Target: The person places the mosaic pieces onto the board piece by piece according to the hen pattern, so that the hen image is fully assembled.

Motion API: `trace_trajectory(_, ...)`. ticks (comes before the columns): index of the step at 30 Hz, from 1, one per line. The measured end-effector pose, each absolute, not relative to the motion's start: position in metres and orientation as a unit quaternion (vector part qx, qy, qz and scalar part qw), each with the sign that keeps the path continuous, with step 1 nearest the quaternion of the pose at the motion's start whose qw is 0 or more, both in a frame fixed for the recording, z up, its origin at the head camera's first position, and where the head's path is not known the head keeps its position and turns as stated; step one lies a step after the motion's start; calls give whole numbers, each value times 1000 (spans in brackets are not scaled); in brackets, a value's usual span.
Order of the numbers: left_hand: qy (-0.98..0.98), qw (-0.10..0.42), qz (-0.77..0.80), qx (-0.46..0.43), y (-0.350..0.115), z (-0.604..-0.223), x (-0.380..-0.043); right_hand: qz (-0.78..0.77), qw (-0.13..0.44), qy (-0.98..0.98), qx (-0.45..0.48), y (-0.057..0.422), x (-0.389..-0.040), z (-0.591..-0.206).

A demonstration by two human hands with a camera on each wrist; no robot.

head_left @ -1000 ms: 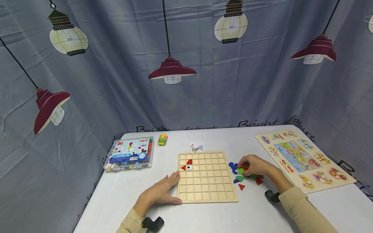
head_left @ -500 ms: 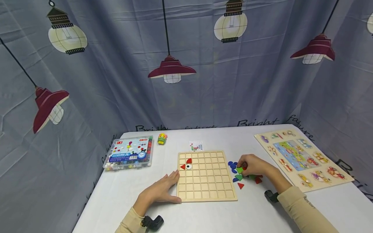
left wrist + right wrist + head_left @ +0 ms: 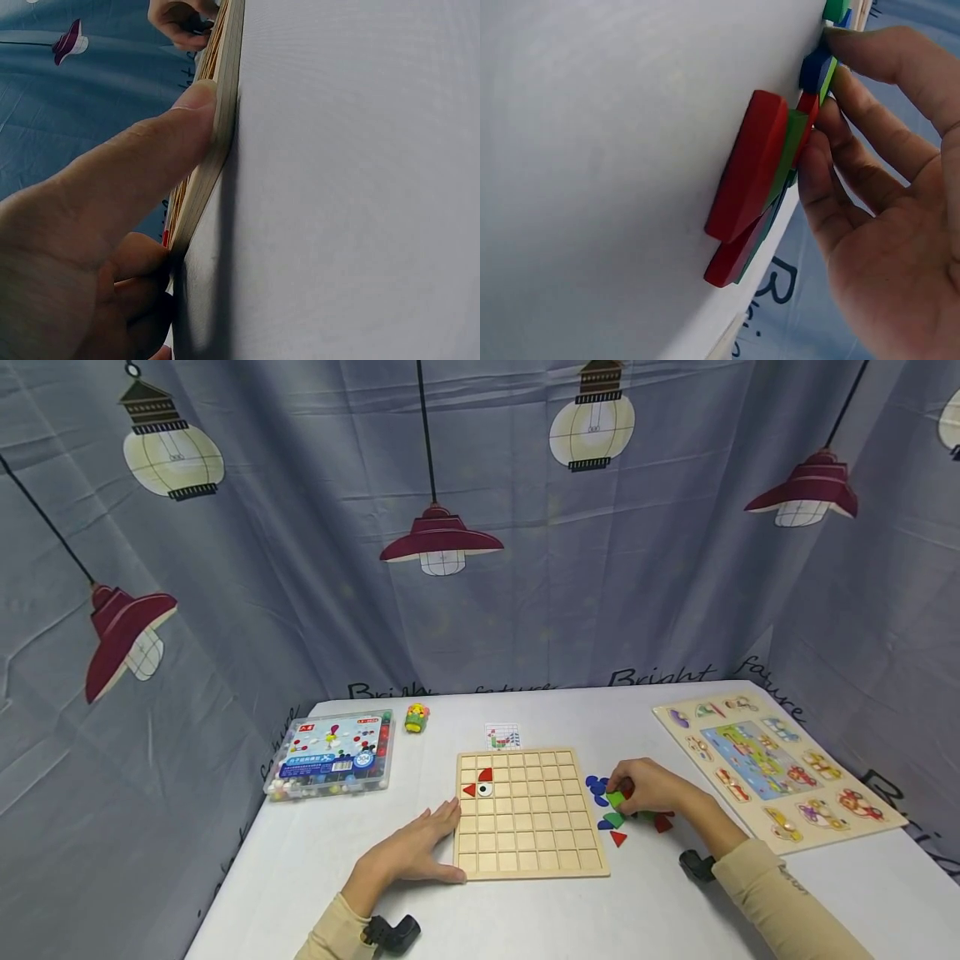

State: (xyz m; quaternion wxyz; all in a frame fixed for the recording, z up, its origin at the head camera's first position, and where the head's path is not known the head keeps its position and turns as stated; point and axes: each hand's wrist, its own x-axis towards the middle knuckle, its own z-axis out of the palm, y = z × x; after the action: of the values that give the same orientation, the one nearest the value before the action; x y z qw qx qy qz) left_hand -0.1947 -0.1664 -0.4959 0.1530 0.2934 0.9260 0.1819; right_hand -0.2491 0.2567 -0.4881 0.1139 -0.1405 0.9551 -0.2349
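Around one gridded board (image 3: 532,827) — two red pieces (image 3: 486,774), one eye piece (image 3: 485,789) inside — are seen one card (image 3: 502,737) at twelve o'clock, one box (image 3: 330,756) and one figurine (image 3: 416,718) towards ten, one puzzle board (image 3: 813,835) towards three; overlapping loose pieces (image 3: 613,820) cannot be counted.

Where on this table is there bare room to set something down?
Bare table shows in front of the board, between the sleeves; between the box, board and left hand; and behind the pieces, between the card and puzzle. It is crowded right of the board, where pieces cluster around the right hand.
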Motion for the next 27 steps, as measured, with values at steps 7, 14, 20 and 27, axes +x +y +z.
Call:
trace_trajectory(7, 922, 150, 190, 303, -166, -496, -194, -241, 108, 951, -161, 262, -247, -489)
trace_trajectory(14, 922, 145, 186, 309, -165, -496, -195, -240, 103, 953, -155, 263, -247, -490)
trace_trajectory(20, 922, 148, 185, 306, -165, -496, -195, -250, 94, 953, -144, 263, -246, -490)
trace_trajectory(27, 923, 153, 189, 297, -166, -495, -194, -270, 71, 948, -155, 262, -250, -487)
